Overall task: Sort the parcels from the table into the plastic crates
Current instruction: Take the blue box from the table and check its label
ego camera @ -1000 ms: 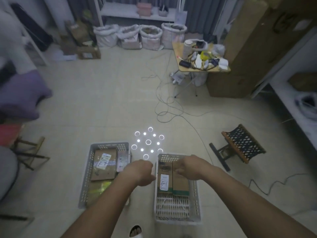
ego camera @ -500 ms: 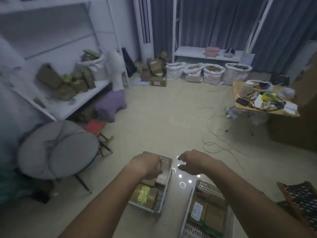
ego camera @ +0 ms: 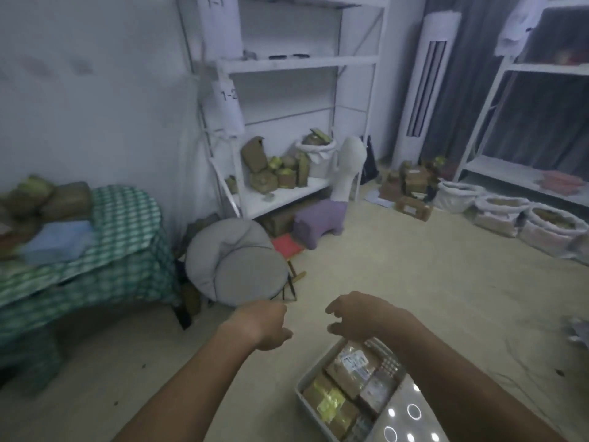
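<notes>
Just the one head view, aimed down and to the left across a dim room.

Low in the frame, near the right: a pale plastic crate (ego camera: 306,382) on the beige floor (ego camera: 414,266), sitting at an angle, with a perforated wall at its far end. Packed with brown cardboard parcels lying flat. Nearest the far end, a parcel with a white label (ego camera: 352,365), label smudged and unreadable. Beside it, a smaller parcel (ego camera: 377,389) with a paler label. Toward the near end, a parcel with yellow tape (ego camera: 330,401), shiny and crinkled. Right next to the crate, a ring of white light spots (ego camera: 411,413) glaring off the floor.

Held out above all that, two bare forearms. Left hand (ego camera: 266,325) out over bare floor, left of the crate, fingers curled into a loose fist, nothing in it. Right hand (ego camera: 353,317) just above the crate's far end, fingers relaxed and slightly spread, also holding nothing, not touching the parcels.

Off at the left edge, a table under a green checked cloth (ego camera: 127,250), with more brown parcels (ego camera: 44,199) piled on it plus a flat light-blue packet (ego camera: 59,240), all blurry.

Between table and hands, a round grey cushioned chair (ego camera: 236,266). Further back, white shelves (ego camera: 287,193) holding small boxes, a purple stool (ego camera: 318,218), white sacks (ego camera: 497,212) lined up along the right.
</notes>
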